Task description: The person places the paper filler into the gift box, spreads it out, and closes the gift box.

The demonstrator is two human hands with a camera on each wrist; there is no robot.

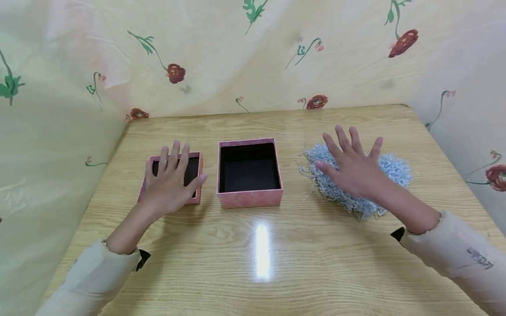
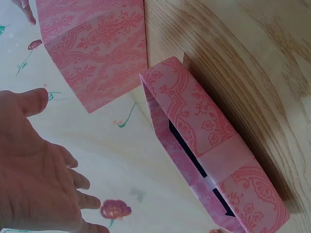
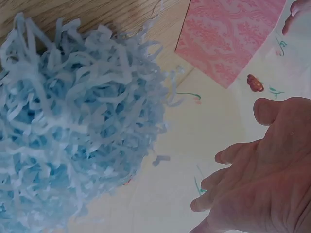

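My left hand (image 1: 168, 188) hovers above a shallow pink box lid (image 1: 196, 201), palm down with fingers spread. The left wrist view shows a gap between that hand (image 2: 43, 170) and the lid (image 2: 214, 145), which has a paisley pattern and a pale pink band. Over on the right, my right hand (image 1: 356, 173) is held above a heap of light blue shredded paper (image 1: 397, 169), its fingers spread wide. In the right wrist view, the hand (image 3: 267, 170) stays apart from the shreds (image 3: 82, 121). Between the hands, a deeper pink box (image 1: 250, 199) stands open-topped with a black inside.
The wooden table (image 1: 213, 263) has a bright light reflection near its front. A pale floral cloth (image 1: 221, 57) hangs behind the table and along both sides. Loose blue strands lie left of the paper heap.
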